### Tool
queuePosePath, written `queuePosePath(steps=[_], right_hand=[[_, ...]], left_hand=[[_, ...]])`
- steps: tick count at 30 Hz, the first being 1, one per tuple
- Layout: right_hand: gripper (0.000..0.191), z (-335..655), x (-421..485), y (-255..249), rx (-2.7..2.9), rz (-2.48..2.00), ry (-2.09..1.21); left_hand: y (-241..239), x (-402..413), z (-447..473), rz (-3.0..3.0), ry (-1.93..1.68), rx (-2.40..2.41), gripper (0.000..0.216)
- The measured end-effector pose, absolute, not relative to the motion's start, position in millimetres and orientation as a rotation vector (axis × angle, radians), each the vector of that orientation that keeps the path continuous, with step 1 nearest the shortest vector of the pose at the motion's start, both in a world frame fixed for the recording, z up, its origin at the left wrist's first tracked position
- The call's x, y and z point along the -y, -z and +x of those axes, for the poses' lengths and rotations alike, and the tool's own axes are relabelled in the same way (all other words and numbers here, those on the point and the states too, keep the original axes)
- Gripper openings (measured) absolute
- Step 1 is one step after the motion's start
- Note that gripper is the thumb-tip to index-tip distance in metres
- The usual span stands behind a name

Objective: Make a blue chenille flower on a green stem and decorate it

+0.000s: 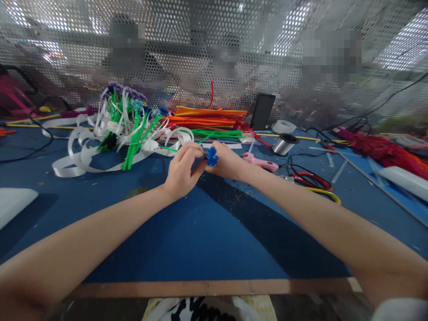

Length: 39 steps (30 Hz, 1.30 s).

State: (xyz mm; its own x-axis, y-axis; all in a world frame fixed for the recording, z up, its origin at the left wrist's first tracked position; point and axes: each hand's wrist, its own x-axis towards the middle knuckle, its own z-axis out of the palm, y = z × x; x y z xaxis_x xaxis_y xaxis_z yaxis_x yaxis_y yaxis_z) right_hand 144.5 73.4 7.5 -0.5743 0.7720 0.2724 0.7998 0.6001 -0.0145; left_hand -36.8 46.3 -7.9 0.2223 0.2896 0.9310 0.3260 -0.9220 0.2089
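One left hand [183,170]: reaching in over the counter [187,249], pinched together at thumb and fingertips on the left edge of a blue flower; exact part gripped hidden.
Blue flower [211,156]: held up between the two, directly right of the left fingertips and just in front of the right fingers; turned petals-first toward the wearer. Long axis: cannot tell, with any stem hidden behind the fingers.
Right hand [225,161]: curled closed around the flower's back and right side, almost touching the left; about equally near to the bloom.
Flower bundle [123,111]: beyond and left of the left hand, purple and blue heads on green stems, tangled with white ribbon [78,154].
Orange stems [207,119]: stacked beyond both hands, lying crosswise, with green stems [217,134] on the near side.
Pink glue gun [262,162]: just right of the right hand, lying flat.
Wire spool [284,144]: farther right and beyond the right hand, near a white roll [283,126].
Counter: blue, flecked with scraps, edged in wood nearest the wearer, shadowed below the right forearm.
Room: walled off beyond the hands by a perforated metal screen [180,26].
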Motion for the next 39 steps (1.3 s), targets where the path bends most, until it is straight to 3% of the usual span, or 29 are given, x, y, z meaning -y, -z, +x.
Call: queuePosePath(steps=[7, 12, 17, 29, 39], right_hand=[[0.008, 155, -63, -38, 2.631, -1.265, 0.185], [0.015, 186, -12, -59, 2.285, -1.190, 0.155], [0.005, 192, 41, -46, 2.076, -1.137, 0.176], [0.016, 191, 61, -33, 2.094, -1.076, 0.569], [0.016, 184, 63, -30, 2.075, -1.063, 0.616]], left_hand=[[4, -43, -39, -2.378, 1.718, 0.535, 0.009], [5, -40, -37, -2.407, 1.621, 0.373, 0.012], [6, -36, -35, -2.395, 1.489, 0.335, 0.010], [4, -27, -32, -2.395, 1.344, 0.323, 0.019], [8, -31, -28, -2.378, 1.398, 0.334, 0.016]])
